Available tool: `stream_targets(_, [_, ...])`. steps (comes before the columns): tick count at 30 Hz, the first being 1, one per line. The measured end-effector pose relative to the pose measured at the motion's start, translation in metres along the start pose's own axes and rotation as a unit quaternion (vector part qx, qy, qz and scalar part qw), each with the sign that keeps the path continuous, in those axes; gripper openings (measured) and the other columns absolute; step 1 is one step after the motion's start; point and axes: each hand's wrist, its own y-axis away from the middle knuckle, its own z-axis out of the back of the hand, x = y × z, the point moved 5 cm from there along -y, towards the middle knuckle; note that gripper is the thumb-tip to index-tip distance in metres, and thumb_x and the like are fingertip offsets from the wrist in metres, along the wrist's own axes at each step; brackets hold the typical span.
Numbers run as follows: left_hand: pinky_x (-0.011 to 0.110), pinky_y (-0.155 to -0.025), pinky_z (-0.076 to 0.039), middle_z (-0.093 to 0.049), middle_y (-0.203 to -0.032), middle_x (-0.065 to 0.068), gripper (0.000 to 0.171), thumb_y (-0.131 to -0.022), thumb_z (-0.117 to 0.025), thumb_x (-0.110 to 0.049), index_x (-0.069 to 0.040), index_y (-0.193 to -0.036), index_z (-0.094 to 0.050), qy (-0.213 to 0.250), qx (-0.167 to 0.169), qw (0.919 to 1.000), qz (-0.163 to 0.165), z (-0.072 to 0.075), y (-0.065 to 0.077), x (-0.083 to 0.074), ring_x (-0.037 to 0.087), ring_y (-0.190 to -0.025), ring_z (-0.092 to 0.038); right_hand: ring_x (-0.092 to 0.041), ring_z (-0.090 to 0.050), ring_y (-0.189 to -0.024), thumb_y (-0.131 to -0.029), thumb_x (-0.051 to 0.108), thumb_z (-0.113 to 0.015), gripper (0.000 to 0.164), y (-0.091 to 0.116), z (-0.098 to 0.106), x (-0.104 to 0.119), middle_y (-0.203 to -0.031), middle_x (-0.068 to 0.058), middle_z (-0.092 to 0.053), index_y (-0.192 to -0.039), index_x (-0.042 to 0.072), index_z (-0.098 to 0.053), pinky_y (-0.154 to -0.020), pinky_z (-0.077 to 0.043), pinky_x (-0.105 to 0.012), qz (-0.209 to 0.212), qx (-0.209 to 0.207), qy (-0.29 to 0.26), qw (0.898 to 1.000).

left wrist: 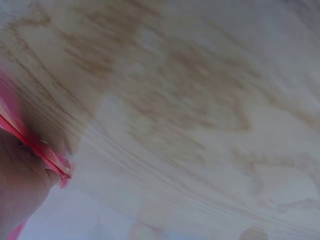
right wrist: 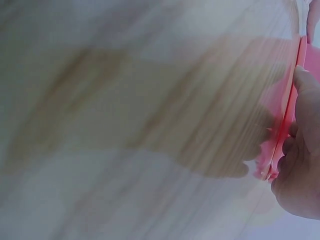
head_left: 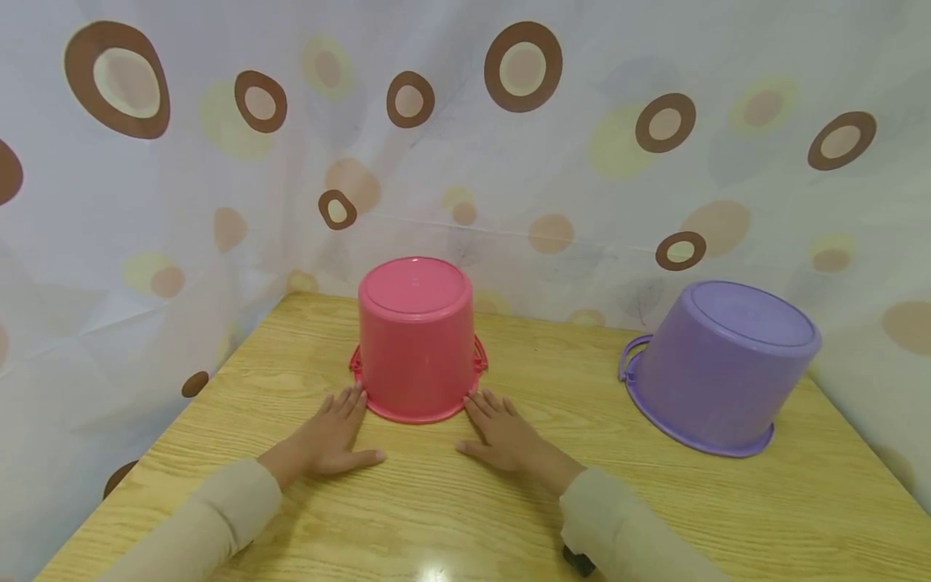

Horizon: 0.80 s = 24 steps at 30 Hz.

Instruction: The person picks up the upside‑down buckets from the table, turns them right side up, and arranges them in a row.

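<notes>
An upside-down pink bucket (head_left: 418,356) stands on the wooden table, its rim down and its handle lugs showing at both sides. My left hand (head_left: 334,436) lies at the near left of it, fingers straight, fingertips right at the rim. On the near right, my right hand (head_left: 502,432) mirrors it, with fingers extended to the rim and thumb pointing inward. Close up in the left wrist view, the red rim (left wrist: 37,146) runs along my left hand (left wrist: 20,175). The right wrist view has my right hand (right wrist: 305,145) alongside the rim (right wrist: 287,110).
A purple bucket (head_left: 727,372), also bottom up and tilted in view, stands at the right of the table (head_left: 429,517), its handle on the left. A patterned curtain (head_left: 465,162) hangs behind and at the sides. Beneath my right sleeve shows a small black object (head_left: 578,559).
</notes>
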Motion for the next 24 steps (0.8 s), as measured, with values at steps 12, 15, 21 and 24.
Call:
stream_targets(12, [0.058,-0.113,-0.015,-0.009,-0.151,0.031,0.095,-0.087,-0.048,-0.059,0.013,-0.142,-0.019,-0.002,0.004,0.9998,-0.018,-0.002,0.001,-0.009,0.046,-0.140,-0.011,-0.035,-0.016,-0.143,-0.094,0.044,-0.047,0.072,0.012,-0.001,-0.005,-0.152,-0.018,-0.023,-0.145,-0.002,-0.025,-0.116,-0.014,-0.051,0.010,-0.013,0.002,1.000])
stream_targets(15, [0.057,-0.113,-0.015,-0.009,-0.151,0.031,0.095,-0.087,-0.048,-0.059,0.014,-0.142,-0.019,-0.003,0.009,0.9998,-0.020,-0.002,0.000,-0.011,0.046,-0.140,-0.010,-0.035,-0.016,-0.142,-0.094,0.044,-0.046,0.072,0.014,-0.002,-0.007,-0.152,-0.018,-0.023,-0.145,-0.002,-0.025,-0.116,-0.014,-0.051,0.010,-0.017,0.003,1.000])
stream_targets(21, [0.059,-0.112,-0.016,-0.009,-0.150,0.034,0.095,-0.087,-0.049,-0.057,0.016,-0.140,-0.020,-0.001,0.011,0.9995,-0.029,0.000,0.001,-0.017,0.048,-0.139,-0.011,-0.037,-0.019,-0.141,-0.094,0.041,-0.048,0.069,0.020,0.001,-0.006,-0.150,-0.020,-0.027,-0.143,-0.005,-0.028,-0.115,-0.016,-0.053,0.018,-0.031,-0.002,0.999])
stream_targets(24, [0.058,-0.112,-0.016,-0.009,-0.150,0.034,0.095,-0.087,-0.049,-0.057,0.016,-0.140,-0.020,-0.001,0.011,0.9995,-0.031,-0.001,0.002,-0.019,0.048,-0.139,-0.011,-0.037,-0.019,-0.141,-0.094,0.041,-0.048,0.069,0.023,0.001,-0.006,-0.150,-0.020,-0.027,-0.143,-0.005,-0.029,-0.114,-0.016,-0.053,0.018,-0.031,-0.005,0.999])
